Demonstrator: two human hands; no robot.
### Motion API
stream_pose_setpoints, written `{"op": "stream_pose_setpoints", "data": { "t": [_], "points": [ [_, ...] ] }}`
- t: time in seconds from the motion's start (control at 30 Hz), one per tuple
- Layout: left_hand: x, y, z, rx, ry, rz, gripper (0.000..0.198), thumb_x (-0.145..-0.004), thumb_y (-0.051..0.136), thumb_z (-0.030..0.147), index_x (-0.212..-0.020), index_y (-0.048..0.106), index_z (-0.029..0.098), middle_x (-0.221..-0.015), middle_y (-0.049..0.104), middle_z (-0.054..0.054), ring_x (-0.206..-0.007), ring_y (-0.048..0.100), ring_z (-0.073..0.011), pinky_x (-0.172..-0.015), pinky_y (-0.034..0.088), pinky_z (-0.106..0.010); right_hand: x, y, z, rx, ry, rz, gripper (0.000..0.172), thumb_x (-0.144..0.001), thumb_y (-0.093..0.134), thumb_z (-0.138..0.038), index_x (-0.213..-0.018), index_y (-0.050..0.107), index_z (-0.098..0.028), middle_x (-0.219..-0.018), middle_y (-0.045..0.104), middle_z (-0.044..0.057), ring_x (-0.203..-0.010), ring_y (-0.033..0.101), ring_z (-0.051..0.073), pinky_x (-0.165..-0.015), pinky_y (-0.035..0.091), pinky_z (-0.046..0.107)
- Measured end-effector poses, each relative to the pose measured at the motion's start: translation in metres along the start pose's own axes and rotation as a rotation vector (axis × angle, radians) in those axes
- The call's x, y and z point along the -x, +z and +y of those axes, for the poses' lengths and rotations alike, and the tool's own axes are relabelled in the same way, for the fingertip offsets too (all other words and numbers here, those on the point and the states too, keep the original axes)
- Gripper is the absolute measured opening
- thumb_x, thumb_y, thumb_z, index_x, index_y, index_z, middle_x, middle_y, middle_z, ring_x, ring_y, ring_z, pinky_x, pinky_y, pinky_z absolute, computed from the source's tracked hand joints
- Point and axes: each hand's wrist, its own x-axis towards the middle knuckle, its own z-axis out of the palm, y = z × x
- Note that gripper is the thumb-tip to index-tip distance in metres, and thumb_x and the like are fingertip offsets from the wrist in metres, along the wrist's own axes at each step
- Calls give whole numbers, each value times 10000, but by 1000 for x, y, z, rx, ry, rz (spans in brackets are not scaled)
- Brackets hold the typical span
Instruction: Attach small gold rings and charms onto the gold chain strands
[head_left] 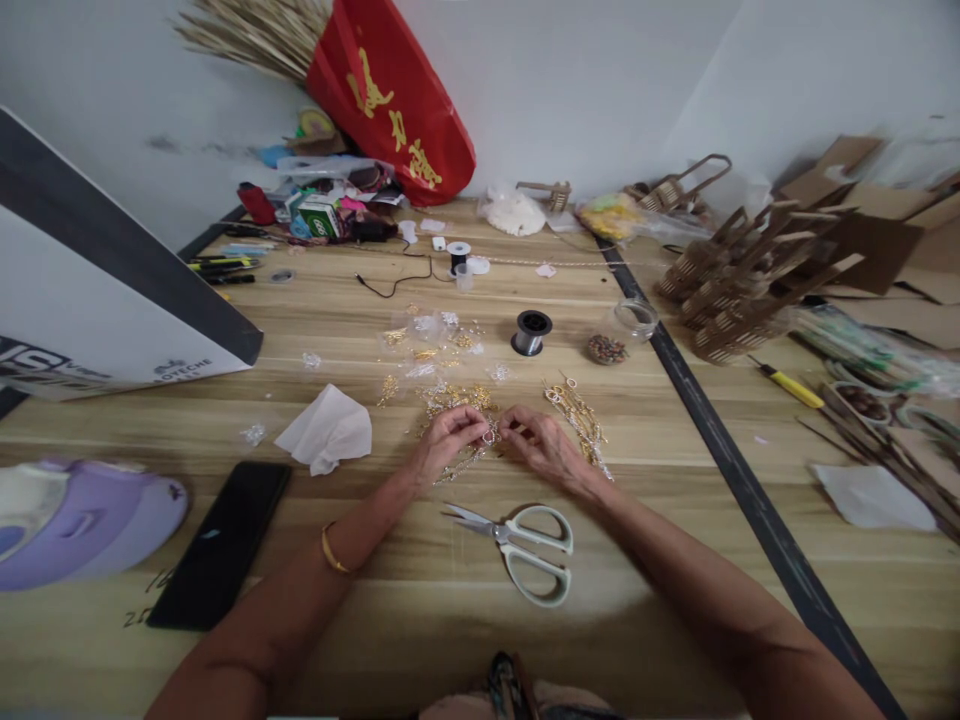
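Observation:
My left hand pinches a small silvery beaded ring over the table. A beaded chain trails from beneath those fingers toward me. My right hand is at the ring's other side, its thumb and fingertips pressed together; whatever they hold is too small to make out. Just beyond my left fingers lies a pile of gold-coloured beads and findings. Several finished-looking gold bead strands lie beside my right hand. White-handled scissors rest partly spread on the tabletop, nearer to me.
Wire spool and a bead jar stand farther back. A crumpled tissue, a black phone and a purple object are on the left. Small woven baskets crowd the right, near a yellow cutter.

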Motion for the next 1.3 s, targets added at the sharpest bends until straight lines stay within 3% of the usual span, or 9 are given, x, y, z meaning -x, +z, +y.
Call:
{"op": "stream_pose_setpoints", "data": {
  "t": [0.4,0.7,1.3],
  "points": [
    [-1,0,-2,-20,4,18,244,-731,680,354,-741,596,125,-637,580,3,-614,531,-102,-621,434,-231,-1,-1,2,13,18,-23,94,-866,478,-164,-836,567,-155,-786,628,26,-646,534,113,-577,390,209],
    [-2,-2,-6,54,-10,57,186,-717,690,295,-724,631,119,-615,606,-3,-588,550,-104,-607,437,-238,-1,-3,-1,39,3,-21,90,-870,488,-161,-838,573,-158,-787,614,21,-665,530,113,-589,390,214],
    [-1,0,-4,200,-51,73,137,-665,711,223,-673,629,113,-808,684,-53,-578,574,-90,-564,449,-227,-1,-3,2,44,12,-42,104,-873,492,-203,-857,587,-165,-785,618,25,-653,540,117,-581,413,214]
  ]
}}
